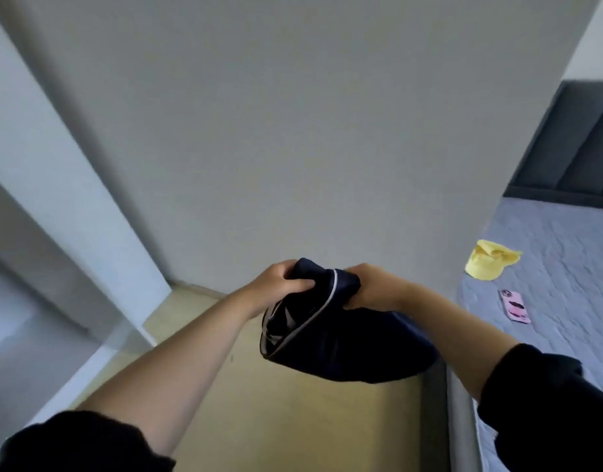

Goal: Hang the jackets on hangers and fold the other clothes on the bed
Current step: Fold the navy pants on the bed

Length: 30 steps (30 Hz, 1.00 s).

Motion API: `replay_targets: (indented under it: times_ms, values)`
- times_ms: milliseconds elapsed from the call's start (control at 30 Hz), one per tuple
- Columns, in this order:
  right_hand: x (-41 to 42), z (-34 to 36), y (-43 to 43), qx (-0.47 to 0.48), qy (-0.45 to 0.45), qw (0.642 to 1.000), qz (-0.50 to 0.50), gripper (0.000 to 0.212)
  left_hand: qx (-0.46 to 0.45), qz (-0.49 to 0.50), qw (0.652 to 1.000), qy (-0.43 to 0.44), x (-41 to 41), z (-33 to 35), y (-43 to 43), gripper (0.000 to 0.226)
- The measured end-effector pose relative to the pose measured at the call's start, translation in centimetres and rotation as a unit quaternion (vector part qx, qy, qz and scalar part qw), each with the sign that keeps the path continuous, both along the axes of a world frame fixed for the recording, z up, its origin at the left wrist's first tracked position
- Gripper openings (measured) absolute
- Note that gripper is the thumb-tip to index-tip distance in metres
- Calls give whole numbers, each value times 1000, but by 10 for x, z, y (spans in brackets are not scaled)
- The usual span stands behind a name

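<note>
Both fists, left hand (282, 284) and right hand (371, 287), clutch the bunched navy grey-piped garment (340, 338) at six o'clock, beside the grey quilted bed (558, 267) at three. Gripped so crumpled, it may fold crooked.

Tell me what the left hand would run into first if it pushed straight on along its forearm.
The left hand already grips the navy garment; pushing on, it would likely meet the right hand next, before the wall; depth is unclear.
</note>
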State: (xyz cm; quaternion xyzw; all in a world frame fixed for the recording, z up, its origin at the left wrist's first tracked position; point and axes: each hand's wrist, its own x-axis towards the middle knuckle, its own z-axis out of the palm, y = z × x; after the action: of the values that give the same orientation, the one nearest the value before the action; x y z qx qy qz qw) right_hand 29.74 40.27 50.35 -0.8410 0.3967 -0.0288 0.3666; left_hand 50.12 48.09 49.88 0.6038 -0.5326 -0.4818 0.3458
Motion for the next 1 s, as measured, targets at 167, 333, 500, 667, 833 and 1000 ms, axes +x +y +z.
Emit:
replay_targets:
  times_ms: [167, 333, 500, 667, 833, 1000]
  values:
    - [174, 47, 30, -26, -21, 991, 127, 24, -81, 163, 976, -120, 140, 33, 83, 18]
    - [340, 88, 90, -30, -31, 968, 245, 16, -74, 238, 965, -86, 273, 57, 180, 47]
    - [478, 125, 151, -42, -44, 939, 339, 15, -53, 294, 946, -122, 372, 80, 258, 78]
    - [598, 148, 194, -61, -51, 905, 417, 4, -48, 384, 912, -136, 454, 90, 305, 55]
    - [721, 167, 217, -67, -73, 873, 477, 14, -56, 487, 862, -127, 548, 109, 337, 29]
    - [837, 184, 227, -52, -157, 865, 474, 13, -61, 553, 821, -130, 636, 157, 353, 22]
